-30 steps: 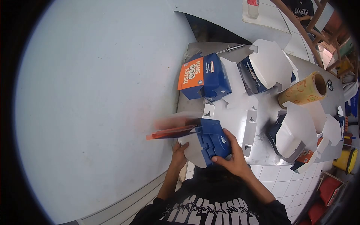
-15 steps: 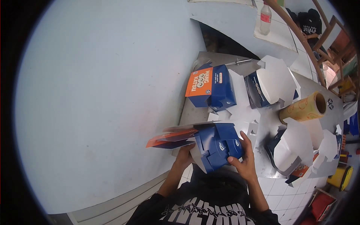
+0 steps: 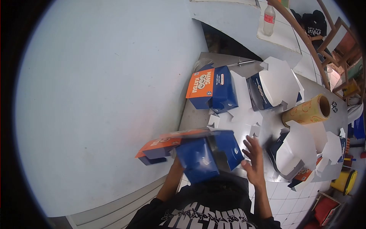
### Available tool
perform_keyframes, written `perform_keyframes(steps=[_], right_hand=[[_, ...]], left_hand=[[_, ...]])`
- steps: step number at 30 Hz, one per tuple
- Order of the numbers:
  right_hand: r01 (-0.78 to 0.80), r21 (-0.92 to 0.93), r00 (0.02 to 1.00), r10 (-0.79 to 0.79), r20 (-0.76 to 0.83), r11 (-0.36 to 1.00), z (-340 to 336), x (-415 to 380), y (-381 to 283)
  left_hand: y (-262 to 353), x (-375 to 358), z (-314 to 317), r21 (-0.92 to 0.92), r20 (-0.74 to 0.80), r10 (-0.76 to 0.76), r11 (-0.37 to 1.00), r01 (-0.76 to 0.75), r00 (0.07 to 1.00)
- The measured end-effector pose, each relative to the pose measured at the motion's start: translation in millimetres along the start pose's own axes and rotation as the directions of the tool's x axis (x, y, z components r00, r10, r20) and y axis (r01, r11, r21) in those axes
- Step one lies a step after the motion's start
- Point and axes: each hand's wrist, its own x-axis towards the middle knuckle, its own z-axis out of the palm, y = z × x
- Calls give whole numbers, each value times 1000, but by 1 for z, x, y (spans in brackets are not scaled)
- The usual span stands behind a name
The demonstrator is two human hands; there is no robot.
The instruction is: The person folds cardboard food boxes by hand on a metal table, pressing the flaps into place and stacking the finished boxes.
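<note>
A blue and orange cardboard food box (image 3: 198, 156), partly folded and blurred by motion, is held over the near edge of the table. My left hand (image 3: 177, 163) grips it from the left and below, with most of its fingers hidden behind the cardboard. Just off the box's right side, my right hand (image 3: 255, 162) is spread with nothing in it, its thumb near the blue wall. Beyond, on the metal table (image 3: 267, 131), sits a closed blue and orange box (image 3: 213, 88) printed "MANG KATSU". White cardboard flaps lie in front of that box.
An open box (image 3: 274, 84) stands at the back, with another open box (image 3: 299, 150) to the right. Between them lies a yellowish cardboard roll (image 3: 307, 110). Scissors (image 3: 334, 107) are near the far edge. A plastic bottle (image 3: 268, 21) and a seated person (image 3: 315, 28) are farther off.
The held box has turned and shifted left, its orange panel now more exposed. My right hand has come off it, fingers spread. Items on the table stay put.
</note>
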Motion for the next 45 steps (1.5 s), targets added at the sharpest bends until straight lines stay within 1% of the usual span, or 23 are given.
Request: perform_keyframes(steps=[1,3,4,6,9,10,13,15,17,20,22,26,29,32,34,36,37,38,40,42,43,44,45], right_hand=[[66,-82,992,-57,114,994,0,2,-2],[209,-363,974,-163,155,908,9,1,-14],[80,-263,993,-54,103,961,7,2,-12],[-166,-36,985,168,41,985,5,8,-2],[-217,-25,976,217,-16,976,-13,8,20],[-190,-31,982,190,-19,981,-16,5,23],[-192,-267,981,181,-64,944,-27,0,28],[-205,-322,972,155,-175,924,-43,-6,39],[-69,-507,962,-78,-262,859,-70,-16,60],[-155,-379,902,-26,-432,912,-97,-38,71],[-184,-341,855,-21,-519,922,-106,-56,69],[-170,-263,830,-6,-558,950,-110,-85,94],[-158,-146,863,65,-501,977,-98,-91,99],[-171,-85,894,119,-431,982,-74,-83,84],[-186,-47,900,151,-409,981,-57,-76,70],[-224,-6,910,207,-360,975,-41,-66,58],[-255,12,914,245,-323,967,-35,-61,49],[-341,72,897,347,-272,937,-30,-57,40],[-331,-4,922,323,-215,944,-31,-50,38],[-242,-46,954,229,-196,969,-32,-44,43],[-236,-69,956,219,-197,969,-35,-45,43],[-228,-93,958,207,-200,969,-40,-44,42],[-220,-117,960,193,-205,968,-43,-40,37]], left_hand=[[3,-2,1,4,-4,2,1000,-2,1000],[6,-6,-1,20,-6,8,1000,-7,1000],[8,-7,-2,26,-6,11,1000,-11,1000],[14,-8,-2,47,-5,18,999,-18,1000],[22,-18,0,116,-17,3,993,-1,1000],[25,-20,2,149,-25,-8,989,12,1000],[35,-22,16,285,-72,-42,957,61,997],[42,-17,29,371,-144,-25,925,77,989],[46,-13,37,413,-269,40,907,78,962],[50,-3,20,441,-459,124,891,104,880],[51,4,9,485,-495,242,874,35,835],[48,23,-11,548,-488,390,833,-74,781],[40,21,30,476,-567,314,879,-9,761],[8,12,15,640,-594,523,768,-36,611],[-15,-12,47,901,-371,804,432,-28,466],[-20,-33,91,825,-247,618,538,-172,747],[-23,-43,108,765,-160,516,603,-224,841],[-24,-45,121,779,-80,437,588,-217,896],[-20,-39,143,810,79,266,545,-217,961],[-10,-34,154,829,47,252,529,-179,966],[-6,-33,156,839,32,238,521,-156,971],[-5,-30,146,862,98,278,456,-221,956],[-3,-31,149,864,103,275,452,-223,956]])
